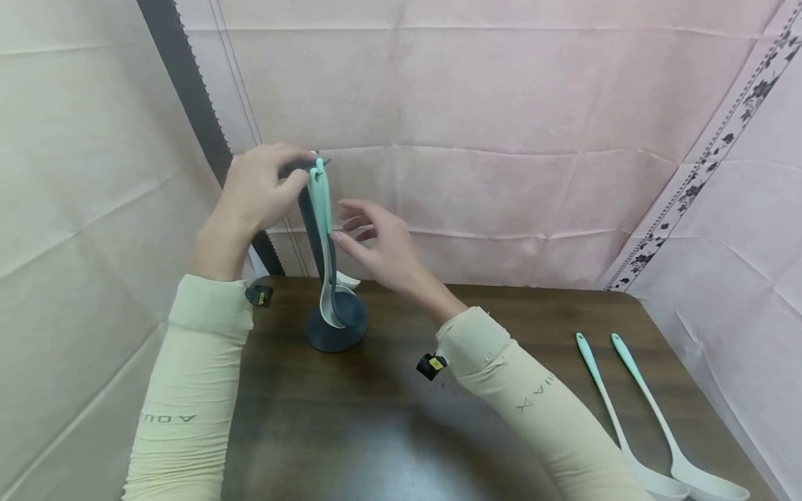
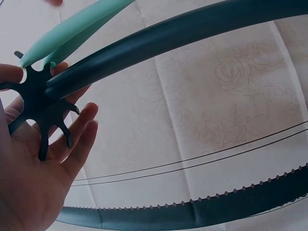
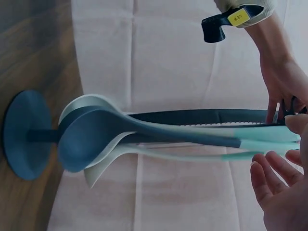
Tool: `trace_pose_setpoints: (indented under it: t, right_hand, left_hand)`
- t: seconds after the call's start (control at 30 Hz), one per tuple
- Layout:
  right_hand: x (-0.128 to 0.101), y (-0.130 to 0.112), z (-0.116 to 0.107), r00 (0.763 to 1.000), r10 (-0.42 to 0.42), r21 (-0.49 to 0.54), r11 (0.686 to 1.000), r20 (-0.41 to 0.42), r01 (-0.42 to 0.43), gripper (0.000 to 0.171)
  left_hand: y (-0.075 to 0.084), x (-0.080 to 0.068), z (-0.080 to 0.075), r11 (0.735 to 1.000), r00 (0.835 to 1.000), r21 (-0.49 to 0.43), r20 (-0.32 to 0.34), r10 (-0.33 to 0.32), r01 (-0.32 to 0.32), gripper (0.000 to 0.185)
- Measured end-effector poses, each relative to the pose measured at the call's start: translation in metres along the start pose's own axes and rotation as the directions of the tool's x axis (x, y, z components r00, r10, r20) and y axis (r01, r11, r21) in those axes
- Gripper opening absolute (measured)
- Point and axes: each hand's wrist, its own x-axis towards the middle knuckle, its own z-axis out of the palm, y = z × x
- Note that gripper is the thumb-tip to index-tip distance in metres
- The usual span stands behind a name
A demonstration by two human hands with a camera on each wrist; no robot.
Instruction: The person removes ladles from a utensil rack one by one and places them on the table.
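Note:
A dark blue utensil stand (image 1: pixel 322 339) rises from a round base on the table. My left hand (image 1: pixel 253 191) grips its hooked top (image 2: pixel 34 94), thumb on one side and fingers on the other. Several long-handled ladles with mint-green handles hang from the hooks. One has a dark blue bowl (image 3: pixel 89 139) and faces the right wrist camera; a white ladle (image 3: pixel 98 173) hangs close against it, their bowls overlapping. Beside the handles my right hand (image 1: pixel 385 243) stays with fingers loosely bent and spread, the thumb tip right at the handles' edge.
Two more white ladles with mint handles, a left one (image 1: pixel 601 390) and a right one (image 1: pixel 651 403), lie on the dark wooden table (image 1: pixel 401 417) at the right. Pale patterned cloth (image 1: pixel 501 139) hangs behind the table and along both sides.

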Motion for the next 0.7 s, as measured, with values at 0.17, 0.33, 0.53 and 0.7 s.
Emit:
trace_pose_setpoints:
  t: [0.17, 0.33, 0.53, 0.7]
  right_hand:
    - [0.014, -0.006, 0.01, 0.998, -0.025, 0.009, 1.0, -0.05, 0.026, 0.043]
    - [0.023, -0.014, 0.017, 0.992, -0.023, -0.004, 1.0, -0.123, 0.022, 0.035]
    - [0.03, -0.022, 0.021, 0.988, -0.011, -0.045, 0.999, -0.153, 0.004, 0.031]
    - [0.04, -0.028, 0.028, 0.986, 0.02, -0.081, 0.996, -0.168, -0.034, 0.028]
  left_hand:
    - [0.0, -0.002, 0.0, 1.0, 1.0, 0.005, -0.015, 0.007, -0.007, 0.049]
    - [0.002, -0.002, 0.0, 1.0, 0.999, 0.01, -0.025, 0.021, -0.021, 0.048]
    - [0.002, -0.002, 0.0, 0.999, 0.999, 0.013, -0.036, 0.03, -0.029, 0.046]
    - [0.002, -0.002, -0.002, 0.999, 0.999, 0.031, -0.037, 0.037, -0.035, 0.047]
